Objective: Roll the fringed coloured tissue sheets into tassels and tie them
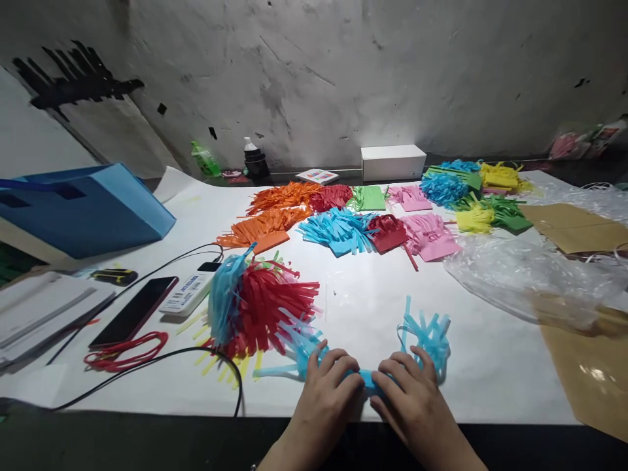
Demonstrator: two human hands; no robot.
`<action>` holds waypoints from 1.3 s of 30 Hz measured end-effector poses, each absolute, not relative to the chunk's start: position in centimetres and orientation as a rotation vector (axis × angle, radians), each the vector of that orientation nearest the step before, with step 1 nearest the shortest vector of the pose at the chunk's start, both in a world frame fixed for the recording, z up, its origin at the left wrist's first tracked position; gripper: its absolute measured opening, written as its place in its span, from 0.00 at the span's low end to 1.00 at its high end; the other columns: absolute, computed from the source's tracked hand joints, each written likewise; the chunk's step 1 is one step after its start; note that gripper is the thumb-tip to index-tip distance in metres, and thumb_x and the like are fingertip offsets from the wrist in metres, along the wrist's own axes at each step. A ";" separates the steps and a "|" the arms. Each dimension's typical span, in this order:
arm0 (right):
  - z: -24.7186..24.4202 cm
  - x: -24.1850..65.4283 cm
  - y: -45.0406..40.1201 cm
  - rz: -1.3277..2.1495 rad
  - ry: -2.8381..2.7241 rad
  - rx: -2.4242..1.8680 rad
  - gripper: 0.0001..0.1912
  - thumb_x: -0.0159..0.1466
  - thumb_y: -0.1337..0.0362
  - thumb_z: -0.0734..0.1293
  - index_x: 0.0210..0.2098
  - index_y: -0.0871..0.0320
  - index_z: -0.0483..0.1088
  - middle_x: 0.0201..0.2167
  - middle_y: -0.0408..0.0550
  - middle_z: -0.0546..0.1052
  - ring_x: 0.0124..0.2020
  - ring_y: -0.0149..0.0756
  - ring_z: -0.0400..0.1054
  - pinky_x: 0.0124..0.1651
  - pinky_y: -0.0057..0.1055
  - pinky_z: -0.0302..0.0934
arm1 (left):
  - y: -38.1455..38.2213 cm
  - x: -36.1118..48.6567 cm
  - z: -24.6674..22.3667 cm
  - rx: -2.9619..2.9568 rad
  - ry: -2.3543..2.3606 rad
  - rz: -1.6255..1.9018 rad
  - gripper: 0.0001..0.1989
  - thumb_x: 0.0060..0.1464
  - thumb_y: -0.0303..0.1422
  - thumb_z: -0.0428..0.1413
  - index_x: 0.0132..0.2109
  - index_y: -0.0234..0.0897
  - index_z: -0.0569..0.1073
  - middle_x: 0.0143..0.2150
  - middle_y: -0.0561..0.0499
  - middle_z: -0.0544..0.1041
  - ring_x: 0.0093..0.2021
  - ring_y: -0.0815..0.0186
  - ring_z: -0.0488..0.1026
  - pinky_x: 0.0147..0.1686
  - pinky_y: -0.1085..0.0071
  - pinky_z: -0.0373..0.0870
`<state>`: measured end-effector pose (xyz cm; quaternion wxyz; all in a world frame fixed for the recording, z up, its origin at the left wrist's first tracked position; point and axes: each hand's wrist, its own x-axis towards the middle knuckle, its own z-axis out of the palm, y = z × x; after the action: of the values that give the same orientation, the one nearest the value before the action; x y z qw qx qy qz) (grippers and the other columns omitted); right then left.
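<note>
A strip of blue tissue paper [367, 379] with fringed ends lies near the table's front edge. My left hand [330, 386] has its fingers curled over the left part of the strip, beside its left fringe. Over the right part bends my right hand [410, 394], just below the right fringe. The middle of the strip shows between the two hands. Both thumbs are close to the paper's lower edge. Left of my left hand rests a pile of red fringed paper [269, 297] with a blue tassel [226, 301] on its left side and yellow strips beneath.
Orange [265, 226], blue, red, pink and green fringed bundles line the back of the table. At left are a phone [135, 311], a power bank [188, 292], red cord, a black cable and a blue box [93, 209]. Clear plastic [510, 275] and brown paper lie right.
</note>
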<state>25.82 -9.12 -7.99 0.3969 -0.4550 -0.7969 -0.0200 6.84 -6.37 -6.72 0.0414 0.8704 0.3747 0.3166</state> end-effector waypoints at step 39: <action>-7.0 28.3 -9.7 -0.050 -2.163 -1.148 0.15 0.69 0.75 0.56 0.39 0.56 0.71 0.34 0.45 0.75 0.41 0.36 0.69 0.62 0.42 0.53 | -7.0 6.2 -5.4 2.630 1.075 0.734 0.12 0.59 0.19 0.51 0.41 0.41 0.73 0.39 0.51 0.78 0.42 0.59 0.70 0.53 0.52 0.58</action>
<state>28.28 -9.74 -7.01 0.3393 -0.4409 -0.8307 -0.0190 6.22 -7.01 -5.39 0.1035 0.8915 0.3642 0.2487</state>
